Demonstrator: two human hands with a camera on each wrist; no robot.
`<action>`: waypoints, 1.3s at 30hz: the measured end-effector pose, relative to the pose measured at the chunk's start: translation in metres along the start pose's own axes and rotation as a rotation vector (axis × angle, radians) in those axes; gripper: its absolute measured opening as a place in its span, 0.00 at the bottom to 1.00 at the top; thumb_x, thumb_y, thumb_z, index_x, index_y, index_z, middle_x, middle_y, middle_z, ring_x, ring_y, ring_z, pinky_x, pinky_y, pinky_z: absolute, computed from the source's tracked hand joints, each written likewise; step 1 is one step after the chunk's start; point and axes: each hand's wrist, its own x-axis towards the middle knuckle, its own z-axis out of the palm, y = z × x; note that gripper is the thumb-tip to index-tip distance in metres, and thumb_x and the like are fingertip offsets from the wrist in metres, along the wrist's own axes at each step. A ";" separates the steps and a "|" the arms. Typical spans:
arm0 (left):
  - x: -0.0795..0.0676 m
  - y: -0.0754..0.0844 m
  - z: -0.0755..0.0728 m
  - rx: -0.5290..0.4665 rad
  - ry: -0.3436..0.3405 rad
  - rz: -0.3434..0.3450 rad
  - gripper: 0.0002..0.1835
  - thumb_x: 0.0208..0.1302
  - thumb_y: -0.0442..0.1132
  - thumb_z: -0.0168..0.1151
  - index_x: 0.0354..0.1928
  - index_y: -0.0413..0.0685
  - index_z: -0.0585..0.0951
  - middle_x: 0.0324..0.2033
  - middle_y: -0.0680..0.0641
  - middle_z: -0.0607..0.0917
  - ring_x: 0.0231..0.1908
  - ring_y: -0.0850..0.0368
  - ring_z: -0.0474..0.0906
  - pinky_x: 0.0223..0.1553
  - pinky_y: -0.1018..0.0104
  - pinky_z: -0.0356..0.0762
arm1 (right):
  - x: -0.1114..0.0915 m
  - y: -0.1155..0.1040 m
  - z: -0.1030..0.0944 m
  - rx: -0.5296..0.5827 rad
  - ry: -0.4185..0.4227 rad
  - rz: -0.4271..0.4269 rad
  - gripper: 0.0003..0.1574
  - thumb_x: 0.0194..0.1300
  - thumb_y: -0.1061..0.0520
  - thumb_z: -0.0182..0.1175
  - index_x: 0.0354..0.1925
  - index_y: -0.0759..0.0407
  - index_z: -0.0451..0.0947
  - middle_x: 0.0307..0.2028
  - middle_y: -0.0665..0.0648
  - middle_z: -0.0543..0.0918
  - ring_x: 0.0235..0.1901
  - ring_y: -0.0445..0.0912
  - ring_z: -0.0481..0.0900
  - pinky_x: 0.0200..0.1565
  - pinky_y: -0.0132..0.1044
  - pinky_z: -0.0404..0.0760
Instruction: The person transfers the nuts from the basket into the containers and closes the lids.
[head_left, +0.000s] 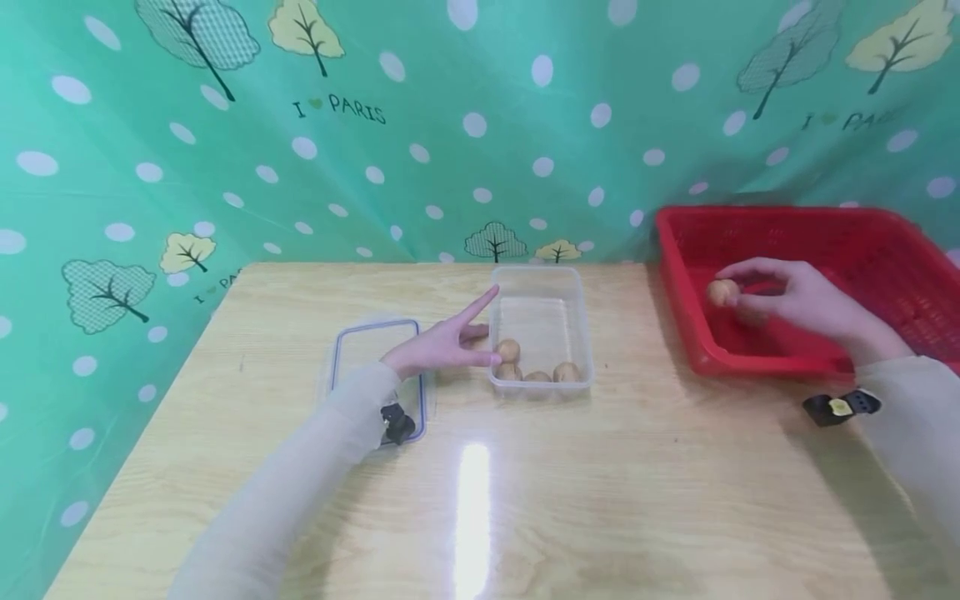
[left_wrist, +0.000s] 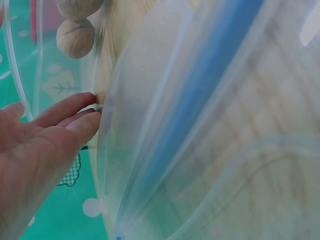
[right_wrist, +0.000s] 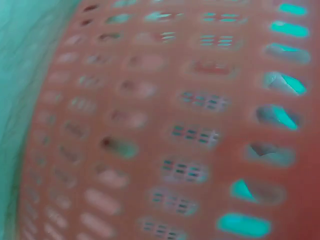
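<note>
My right hand [head_left: 798,300] pinches a walnut [head_left: 722,292] between thumb and fingertips, over the left part of the red basket [head_left: 750,364]. Below that hand, another walnut [head_left: 752,317] is partly covered by the fingers. Fingers spread, my left hand [head_left: 442,343] is at the left wall of a clear plastic box [head_left: 542,389], fingertips right at its side. Several walnuts [head_left: 567,372] lie along the box's near end; two of these walnuts [left_wrist: 76,38] show beyond the left hand [left_wrist: 45,145] in the left wrist view. The right hand is outside the right wrist view.
A clear lid with a blue seal [head_left: 377,323] lies on the wooden table [head_left: 585,500], partly under the left forearm. The basket's slotted wall [right_wrist: 150,120] fills the right wrist view. A green patterned cloth [head_left: 450,167] hangs behind the table.
</note>
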 end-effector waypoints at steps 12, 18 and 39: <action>-0.003 0.002 0.003 0.001 0.007 -0.032 0.56 0.59 0.47 0.70 0.73 0.84 0.38 0.74 0.42 0.50 0.68 0.45 0.58 0.68 0.47 0.53 | -0.008 -0.029 0.003 0.074 0.050 -0.029 0.31 0.63 0.46 0.65 0.63 0.47 0.72 0.50 0.46 0.78 0.40 0.37 0.80 0.38 0.24 0.78; -0.004 -0.002 0.003 -0.009 0.000 -0.038 0.55 0.59 0.47 0.70 0.73 0.83 0.38 0.74 0.42 0.51 0.68 0.46 0.58 0.68 0.47 0.53 | -0.010 -0.045 0.009 0.128 0.025 -0.010 0.30 0.63 0.44 0.65 0.62 0.44 0.71 0.52 0.51 0.77 0.41 0.40 0.80 0.35 0.37 0.83; 0.001 0.000 0.001 0.001 0.001 0.000 0.57 0.59 0.45 0.70 0.75 0.75 0.37 0.75 0.46 0.44 0.68 0.45 0.58 0.67 0.47 0.55 | 0.010 -0.090 0.048 0.175 -0.036 -0.207 0.28 0.61 0.55 0.68 0.59 0.53 0.76 0.51 0.53 0.79 0.46 0.48 0.78 0.41 0.30 0.81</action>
